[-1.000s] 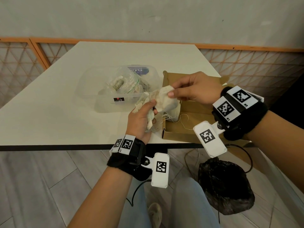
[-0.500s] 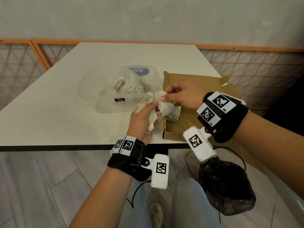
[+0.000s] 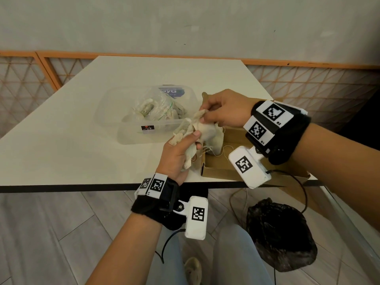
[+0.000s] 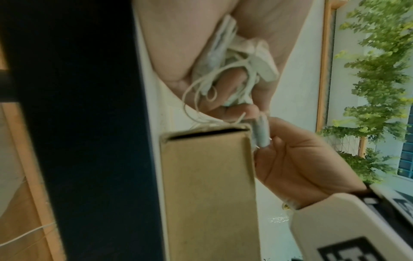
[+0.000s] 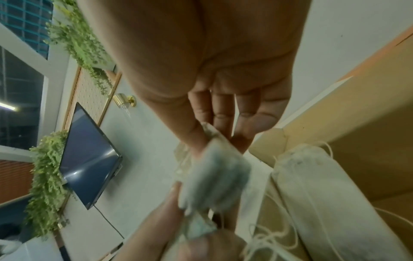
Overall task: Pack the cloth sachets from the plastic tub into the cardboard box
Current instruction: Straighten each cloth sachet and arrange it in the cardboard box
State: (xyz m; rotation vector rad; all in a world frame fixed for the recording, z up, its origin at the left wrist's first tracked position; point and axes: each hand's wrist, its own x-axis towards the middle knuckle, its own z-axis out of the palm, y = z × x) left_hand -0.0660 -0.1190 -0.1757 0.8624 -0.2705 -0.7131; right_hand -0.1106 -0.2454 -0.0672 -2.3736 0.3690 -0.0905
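While the white table [image 3: 82, 128] carries the plastic tub [image 3: 115, 112], with more sachets bagged inside, and the cardboard box [image 3: 218, 167] just beside it, the right hand [image 3: 224, 110] has drawn back from the box toward the left hand [image 3: 176, 155]. It now pinches one cloth sachet [image 3: 198, 117] by its top; the left fist clutches a bunch [image 3: 190, 150], seemingly tangled by strings [image 4: 196, 84]. One sachet [image 5: 317, 185] already lies boxed, so separating comes next.

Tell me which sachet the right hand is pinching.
The sachet held highest, above the box's left edge. The right hand pinches its top, apart from the bunch the left hand grips and those in the tub.
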